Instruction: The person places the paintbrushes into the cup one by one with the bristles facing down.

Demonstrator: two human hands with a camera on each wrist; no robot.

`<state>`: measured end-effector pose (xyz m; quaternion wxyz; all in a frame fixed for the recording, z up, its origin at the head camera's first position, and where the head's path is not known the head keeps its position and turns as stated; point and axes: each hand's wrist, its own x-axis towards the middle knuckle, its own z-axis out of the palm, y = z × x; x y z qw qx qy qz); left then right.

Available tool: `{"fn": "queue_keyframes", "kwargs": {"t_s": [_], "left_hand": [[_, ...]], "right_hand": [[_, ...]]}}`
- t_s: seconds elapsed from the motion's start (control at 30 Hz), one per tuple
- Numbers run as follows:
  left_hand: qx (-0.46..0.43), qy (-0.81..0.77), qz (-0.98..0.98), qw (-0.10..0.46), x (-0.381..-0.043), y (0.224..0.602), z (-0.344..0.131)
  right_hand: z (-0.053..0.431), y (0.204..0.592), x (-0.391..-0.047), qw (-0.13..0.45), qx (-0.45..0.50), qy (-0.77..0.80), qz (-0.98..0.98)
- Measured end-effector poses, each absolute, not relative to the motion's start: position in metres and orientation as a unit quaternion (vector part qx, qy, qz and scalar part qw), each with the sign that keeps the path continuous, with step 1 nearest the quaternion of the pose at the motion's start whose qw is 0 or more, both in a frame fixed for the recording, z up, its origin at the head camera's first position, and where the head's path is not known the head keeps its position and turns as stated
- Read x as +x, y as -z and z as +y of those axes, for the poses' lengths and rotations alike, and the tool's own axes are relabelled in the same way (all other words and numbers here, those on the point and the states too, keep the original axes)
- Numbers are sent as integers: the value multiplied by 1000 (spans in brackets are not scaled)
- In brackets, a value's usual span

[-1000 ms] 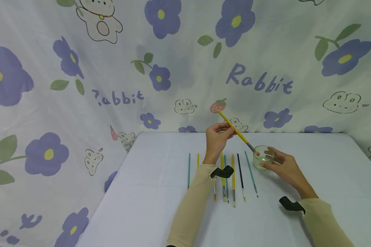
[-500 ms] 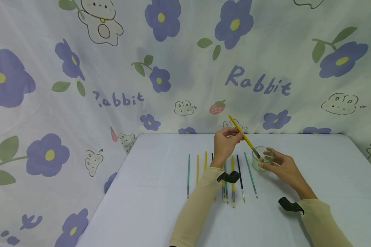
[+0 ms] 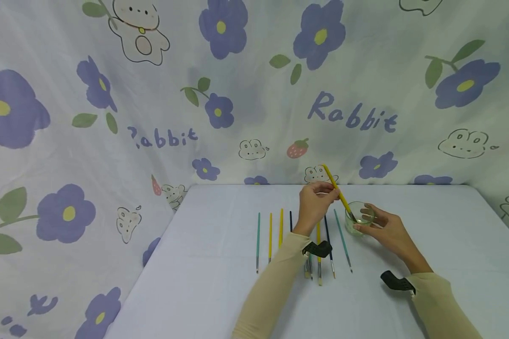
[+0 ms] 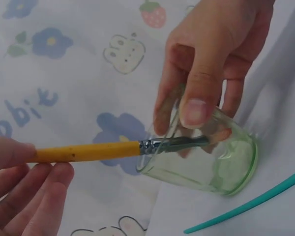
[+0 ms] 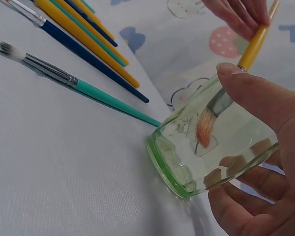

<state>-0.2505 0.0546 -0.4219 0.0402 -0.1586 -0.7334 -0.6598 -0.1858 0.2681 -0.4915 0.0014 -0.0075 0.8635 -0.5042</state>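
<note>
My left hand (image 3: 316,205) pinches a yellow paintbrush (image 4: 93,152) by its handle, between thumb and fingertips. The brush slants down, its metal collar and orange-brown bristles (image 5: 206,125) inside a clear greenish glass (image 5: 187,142). In the left wrist view the bristles sit partway down the glass, above its thick green base. My right hand (image 3: 388,230) grips the glass near the rim, thumb on the near side and fingers round the far side. No liquid can be made out in the glass.
Several paintbrushes lie in a row on the white table (image 3: 186,263), handles toward the back. A teal brush (image 3: 343,240) is closest to the glass; a dark blue brush (image 3: 330,249) lies left of it. A flower-patterned cloth (image 3: 254,94) hangs behind the table.
My left hand has moved right and slightly down, bringing the brush from the rim of the glass to inside it, more upright. My right hand stays on the glass in nearly the same place.
</note>
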Motion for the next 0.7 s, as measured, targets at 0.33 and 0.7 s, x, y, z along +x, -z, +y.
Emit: {"fn": "queue_keyframes", "kwargs": {"t_s": [0.33,0.7], "left_hand": [[-161,638,-752,38,-247,427,60],[-168,623,-763,23,-244,431,61]], "right_hand": [[265,488,-185,7,1,501,865],[266,488,-185,5,-3,506,862]]}}
